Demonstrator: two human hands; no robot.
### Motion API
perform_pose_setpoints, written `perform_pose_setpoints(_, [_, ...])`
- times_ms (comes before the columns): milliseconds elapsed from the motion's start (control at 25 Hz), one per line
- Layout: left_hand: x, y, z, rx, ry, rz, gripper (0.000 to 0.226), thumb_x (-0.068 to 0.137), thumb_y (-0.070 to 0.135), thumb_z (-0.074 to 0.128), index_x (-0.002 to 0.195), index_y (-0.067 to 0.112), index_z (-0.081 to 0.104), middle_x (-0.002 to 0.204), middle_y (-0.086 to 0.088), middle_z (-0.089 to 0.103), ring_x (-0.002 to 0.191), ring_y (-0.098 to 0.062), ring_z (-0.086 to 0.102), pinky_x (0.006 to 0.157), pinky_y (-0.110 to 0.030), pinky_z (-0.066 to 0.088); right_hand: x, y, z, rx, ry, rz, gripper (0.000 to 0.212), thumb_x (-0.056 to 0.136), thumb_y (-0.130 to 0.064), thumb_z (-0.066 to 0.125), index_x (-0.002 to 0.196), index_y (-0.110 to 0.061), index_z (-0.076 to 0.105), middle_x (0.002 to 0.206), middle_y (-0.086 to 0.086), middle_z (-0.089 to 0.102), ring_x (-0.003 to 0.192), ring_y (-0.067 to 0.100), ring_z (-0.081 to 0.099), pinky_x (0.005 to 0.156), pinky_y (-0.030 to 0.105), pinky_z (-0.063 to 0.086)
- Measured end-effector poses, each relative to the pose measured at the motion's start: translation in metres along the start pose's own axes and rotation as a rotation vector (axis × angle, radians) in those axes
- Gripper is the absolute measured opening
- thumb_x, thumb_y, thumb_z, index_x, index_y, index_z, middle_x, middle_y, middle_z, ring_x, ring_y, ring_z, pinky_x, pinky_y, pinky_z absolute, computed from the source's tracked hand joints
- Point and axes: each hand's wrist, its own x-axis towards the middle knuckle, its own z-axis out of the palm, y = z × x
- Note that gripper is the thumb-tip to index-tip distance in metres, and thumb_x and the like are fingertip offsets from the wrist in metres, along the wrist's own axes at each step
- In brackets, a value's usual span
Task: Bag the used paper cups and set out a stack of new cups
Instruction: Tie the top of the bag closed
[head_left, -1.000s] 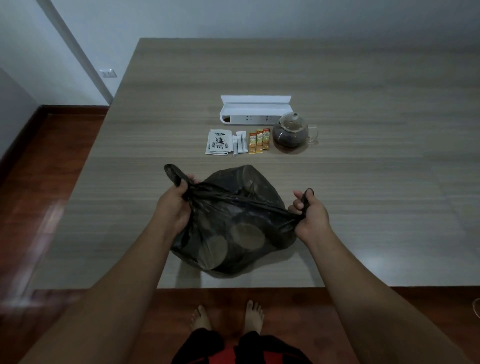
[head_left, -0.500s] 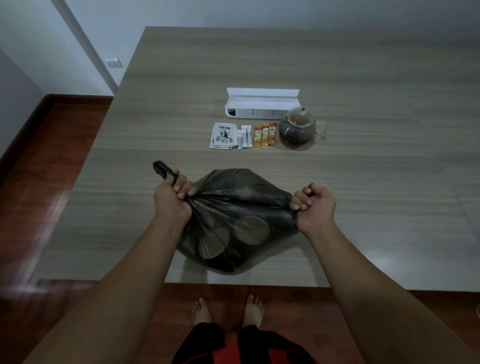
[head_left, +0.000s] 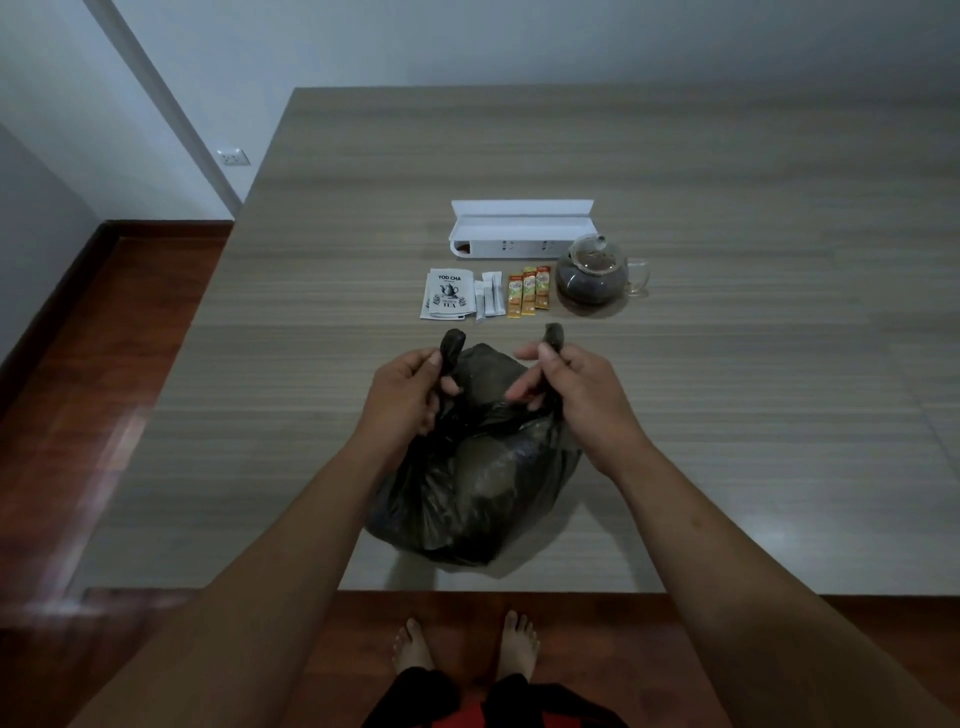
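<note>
1. The bag (head_left: 467, 488) sits on the table (head_left: 727, 415) at its near edge, directly on the near side of the teapot (head_left: 589, 273) and the sachets. It bulges, and rounded shapes press against the dark film; I judge these to be the used cups, though no cup shows plainly.
2. The left hand (head_left: 402, 397) pinches the bag's left handle (head_left: 451, 348), whose loop sticks up past the fingers. The right hand (head_left: 576, 395) pinches the right handle (head_left: 554, 336) between thumb and fingers in the same way.
3. Both handles are drawn in above the bag's mouth, near each other but not crossed or knotted. The bagging itself looks finished; closing the bag is the step in hand, and the knot is not yet tied.
4. Beyond the bag, left of the teapot, lie the orange sticks (head_left: 529, 291), white sticks (head_left: 488, 293) and a tea packet (head_left: 449, 293). A white box (head_left: 519, 234) with its lid open stands just behind them.
5. No stack of new cups shows anywhere on the table, so the second half of the task seems wholly undone. Where the fresh cups are kept cannot be told.
</note>
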Motion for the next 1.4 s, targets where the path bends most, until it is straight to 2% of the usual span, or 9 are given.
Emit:
perform_pose_setpoints(160, [-0.007,-0.002,0.008,0.045,0.072,0.040,0.016,0.103,0.020,0.050,0.097,0.016,0.064,0.061,-0.001,0.060,0.032,-0.007,0.037,0.034,-0.017,0.028,-0.004,0.020,0.011,-0.446,-0.204,-0.025,0.028,0.103,-0.033,0.044,0.089,-0.022,0.066,0.050,-0.013,0.058,0.050,0.006,0.054,0.057,0.028,0.044])
perform_pose_setpoints(280, [-0.009,-0.010,0.001,0.303,0.082,0.114,0.019,0.097,0.015,0.056,0.092,0.033,0.058,0.065,0.000,0.061,0.049,-0.008,0.052,0.051,-0.025,0.040,-0.005,0.040,0.004,-0.740,-0.226,0.008,0.032,0.091,-0.052,0.045,0.078,-0.026,0.059,0.074,-0.013,0.064,0.076,0.012,0.063,0.075,0.043,0.052])
perform_pose_setpoints(560, [-0.024,-0.006,0.004,0.538,-0.090,0.164,0.026,0.091,0.013,0.058,0.078,0.030,0.073,0.093,-0.001,0.066,0.085,-0.013,0.063,0.073,-0.022,0.045,-0.009,0.043,0.008,-0.875,-0.281,-0.025,0.022,0.092,-0.041,0.050,0.083,-0.023,0.060,0.079,-0.003,0.066,0.074,0.018,0.062,0.070,0.046,0.053])
perform_pose_setpoints(720, [-0.028,-0.001,0.006,0.522,-0.142,0.174,0.014,0.084,0.044,0.073,0.078,0.032,0.078,0.091,-0.008,0.060,0.086,-0.012,0.063,0.072,-0.023,0.045,-0.007,0.041,0.007,-0.920,-0.276,-0.056,0.020,0.095,-0.032,0.050,0.094,-0.019,0.065,0.087,0.003,0.069,0.078,0.022,0.062,0.070,0.040,0.052])
perform_pose_setpoints(880, [-0.025,-0.004,0.006,0.616,-0.137,0.246,0.009,0.084,0.035,0.076,0.083,0.027,0.080,0.093,-0.013,0.061,0.087,-0.017,0.061,0.072,-0.026,0.045,-0.006,0.039,0.010,-0.976,-0.279,-0.058,0.018,0.093,-0.032,0.053,0.091,-0.020,0.066,0.088,0.004,0.069,0.082,0.023,0.063,0.070,0.036,0.050])
perform_pose_setpoints(960, [-0.022,-0.005,0.004,0.662,-0.156,0.280,0.009,0.088,0.030,0.072,0.082,0.025,0.077,0.090,-0.010,0.059,0.086,-0.018,0.059,0.075,-0.031,0.044,-0.005,0.037,0.007,-0.871,-0.255,-0.001,0.012,0.087,-0.029,0.060,0.090,-0.020,0.068,0.084,0.002,0.069,0.081,0.020,0.064,0.071,0.034,0.050])
perform_pose_setpoints(1120, [-0.023,-0.001,-0.005,0.709,-0.313,0.332,0.019,0.095,0.028,0.058,0.076,0.025,0.058,0.080,0.004,0.054,0.079,-0.013,0.054,0.075,-0.032,0.040,0.003,0.019,-0.001,-0.070,-0.108,0.252,0.037,0.074,-0.033,0.067,0.105,-0.014,0.068,0.088,0.009,0.072,0.082,0.023,0.067,0.076,0.033,0.052])
perform_pose_setpoints(1240, [-0.025,0.001,-0.007,0.648,-0.413,0.272,0.024,0.103,0.021,0.049,0.080,0.014,0.051,0.074,0.009,0.057,0.073,-0.009,0.053,0.069,-0.026,0.040,0.008,0.022,0.012,-0.241,-0.127,0.220,0.037,0.071,-0.056,0.072,0.094,-0.027,0.075,0.090,-0.004,0.077,0.089,0.015,0.072,0.088,0.038,0.056])
perform_pose_setpoints(1400, [-0.023,0.003,-0.004,0.490,-0.343,0.192,0.025,0.106,0.024,0.041,0.083,0.020,0.046,0.074,0.000,0.059,0.060,-0.004,0.054,0.057,-0.019,0.040,0.007,0.027,0.016,-0.225,0.082,0.187,0.012,0.078,-0.033,0.079,0.079,-0.021,0.076,0.079,-0.003,0.075,0.079,0.011,0.070,0.080,0.031,0.056])
